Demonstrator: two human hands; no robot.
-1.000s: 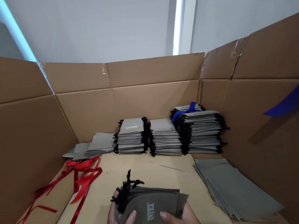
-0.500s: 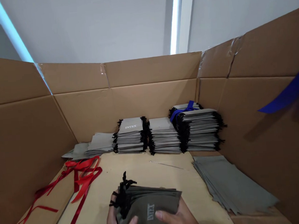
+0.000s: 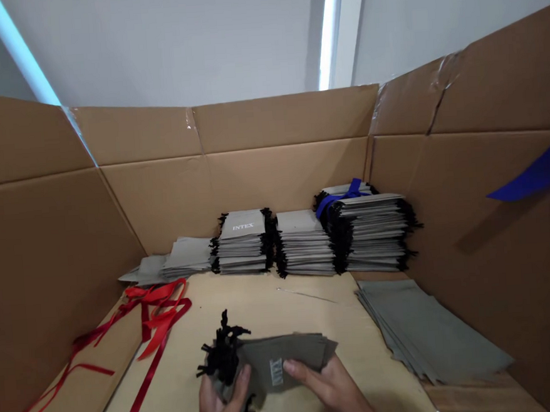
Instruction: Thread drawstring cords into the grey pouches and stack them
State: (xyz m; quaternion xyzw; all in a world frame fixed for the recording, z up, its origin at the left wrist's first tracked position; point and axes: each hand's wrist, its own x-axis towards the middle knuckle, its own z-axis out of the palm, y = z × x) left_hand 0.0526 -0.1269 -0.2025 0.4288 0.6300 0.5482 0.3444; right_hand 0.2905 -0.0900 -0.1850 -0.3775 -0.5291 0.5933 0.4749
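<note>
Between my two hands is a small stack of grey drawstring pouches (image 3: 301,348), held above the tabletop with white lettering facing me. My left hand (image 3: 220,407) grips the end with the bunched black cords (image 3: 224,357), its thumb in front. My right hand (image 3: 332,387) clasps the other end, thumb lying beside the lettering. The stack's far side and most of my fingers are hidden behind it. A black cord end dangles below my left thumb.
Cardboard walls (image 3: 278,121) enclose the tabletop (image 3: 253,301). Piles of pouches (image 3: 244,242) line the back, the right one with a blue ribbon (image 3: 345,198). Red ribbons (image 3: 159,330) lie left, flat grey pieces (image 3: 429,330) right. A thin metal rod (image 3: 307,295) rests mid-table.
The held stack has bent and shifted, so its lettering is less readable. A cord end now shows below my left thumb. My right hand has moved slightly right, and the view has shifted a little.
</note>
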